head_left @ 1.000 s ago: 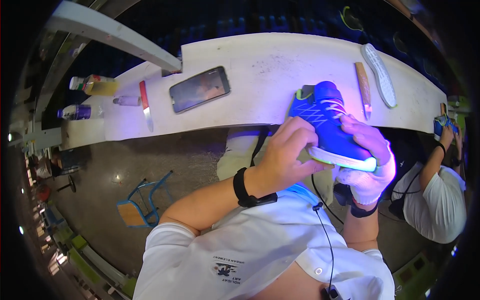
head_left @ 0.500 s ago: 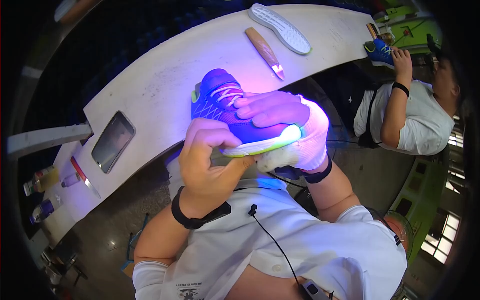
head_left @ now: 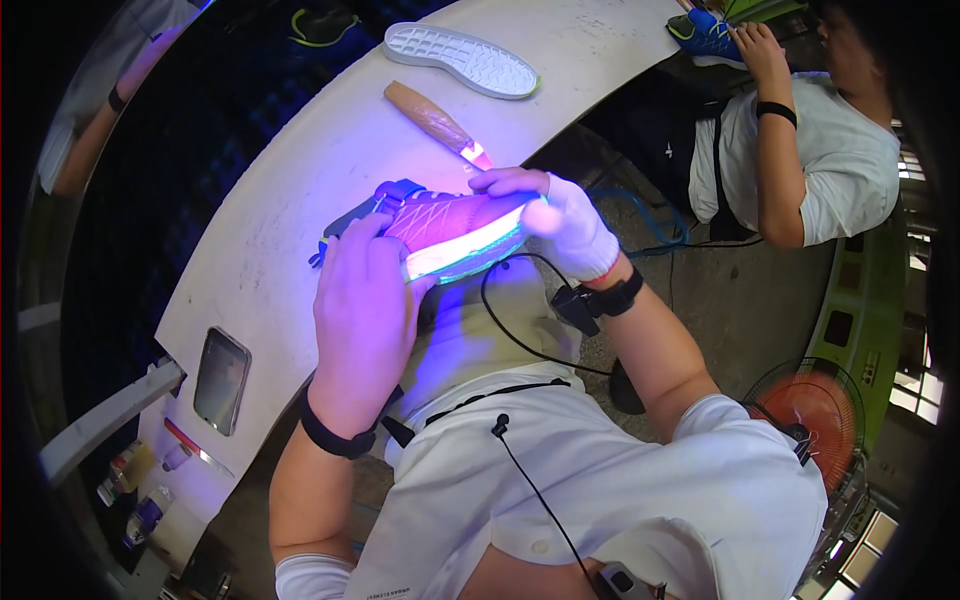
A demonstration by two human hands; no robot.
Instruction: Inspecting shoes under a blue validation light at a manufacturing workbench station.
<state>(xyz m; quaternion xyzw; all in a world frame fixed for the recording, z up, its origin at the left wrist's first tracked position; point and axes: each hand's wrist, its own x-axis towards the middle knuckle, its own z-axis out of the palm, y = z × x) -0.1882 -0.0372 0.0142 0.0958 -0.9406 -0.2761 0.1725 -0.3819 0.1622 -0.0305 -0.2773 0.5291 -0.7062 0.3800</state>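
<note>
Both hands hold a sneaker (head_left: pixel 450 222) at chest height over the table's near edge, under bright violet light. Its side and glowing sole edge face me, and the shoe lies nearly level. My left hand (head_left: pixel 362 290), bare, is closed around the end with the dark collar. At the other end, my right hand (head_left: pixel 575 225), in a white fingerless glove, grips the toe with its thumb by the sole edge. A wooden-handled knife (head_left: pixel 430 115) lies on the table just beyond the shoe, and farther off lies a loose white shoe sole (head_left: pixel 460 60).
On the curved white table (head_left: pixel 230 270) lie a phone (head_left: pixel 222 380) and a red-handled knife (head_left: pixel 195 445), with small bottles (head_left: pixel 150 510) near its left end. A co-worker (head_left: pixel 830 150) at right holds a blue sneaker (head_left: pixel 705 38). A fan (head_left: pixel 810 420) stands at lower right.
The sneaker has been turned and lowered toward level, so more of its sole edge faces me. My left hand has shifted to the collar end. The whole view has swung too.
</note>
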